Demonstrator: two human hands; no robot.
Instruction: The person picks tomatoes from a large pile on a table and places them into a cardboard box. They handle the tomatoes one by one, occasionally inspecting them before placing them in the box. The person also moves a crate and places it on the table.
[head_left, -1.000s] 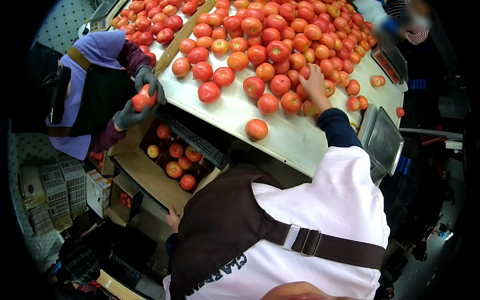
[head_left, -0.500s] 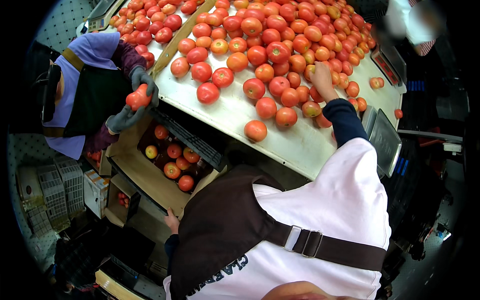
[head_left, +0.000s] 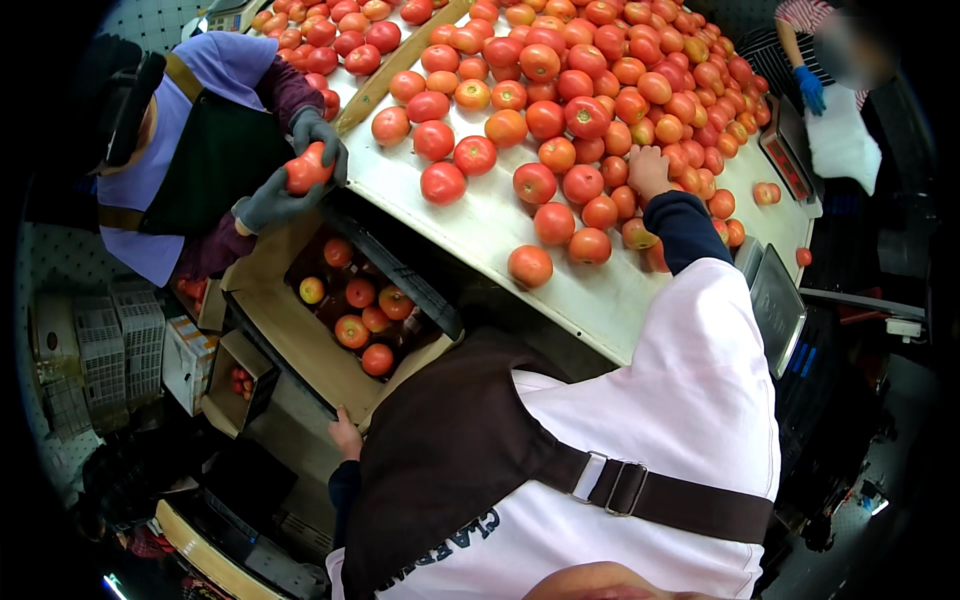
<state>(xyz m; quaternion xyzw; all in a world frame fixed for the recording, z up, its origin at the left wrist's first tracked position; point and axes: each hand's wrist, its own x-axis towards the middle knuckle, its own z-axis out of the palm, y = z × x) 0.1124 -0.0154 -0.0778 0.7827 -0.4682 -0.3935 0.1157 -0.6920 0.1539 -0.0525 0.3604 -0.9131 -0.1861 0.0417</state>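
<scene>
My right hand (head_left: 650, 172) reaches in among the tomatoes (head_left: 583, 118) heaped on the white table (head_left: 470, 235). Its fingers curl downward between several of them, and whatever lies under the fingertips is hidden. Low on the left, my left hand (head_left: 346, 436) grips the near corner of a cardboard-lined box (head_left: 290, 345). Several red tomatoes and a yellowish one (head_left: 311, 290) lie inside that box. A dark flap or panel (head_left: 400, 265) leans along its table side.
On the left, a co-worker's grey-gloved hands (head_left: 270, 200) hold a misshapen red tomato (head_left: 309, 168). A wooden divider (head_left: 400, 60) splits the table. Scales (head_left: 776, 310) stand at the right edge. Another person's blue glove (head_left: 809, 90) shows far right. Grey crates (head_left: 135, 330) are stacked left.
The whole view has shifted slightly. My right hand has curled over, hiding the greenish tomato that was at its fingertips. The left hand stays at the box. At far right, a blue-gloved hand has come into view.
</scene>
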